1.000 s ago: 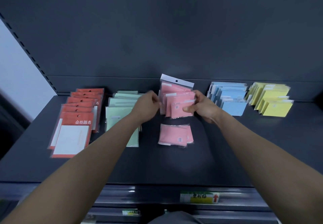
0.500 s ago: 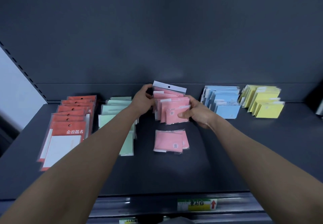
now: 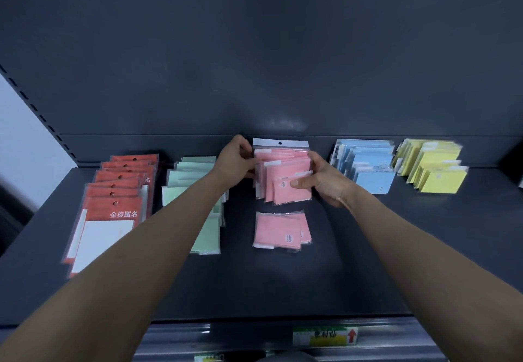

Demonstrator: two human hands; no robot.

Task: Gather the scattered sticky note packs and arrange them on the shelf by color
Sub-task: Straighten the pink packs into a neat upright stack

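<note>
**Both Hands Square Up the Pink Stack at Shelf Centre**

On the flat, matte dark-grey metal shelf (image 3: 283,282), the sticky note packs sit in colour groups, each square pad sealed in a glossy clear sleeve. The person's left hand (image 3: 236,161) curls its fingers round the left edge of the standing pink stack (image 3: 285,180). The right hand (image 3: 325,183) grips the right edge, thumb pressed flat on the front pack. The rearmost sleeve has a white header strip with a punched hang hole.

Just in front, apart from the stack, the loose pink packs (image 3: 278,231) lie flat, overlapping; small round stickers on them are too small to read.

At far left, the red packs (image 3: 113,200) overlap in a row, larger and rectangular, each with a hang hole; the front one reads "金榜题名" above a white panel. The pale green packs (image 3: 189,175) lie beside them, the blue packs (image 3: 368,163) and yellow packs (image 3: 433,166) to the right.

A shelf-edge label (image 3: 325,336), green and yellow, bears a red arrow; its writing is blurred.
</note>
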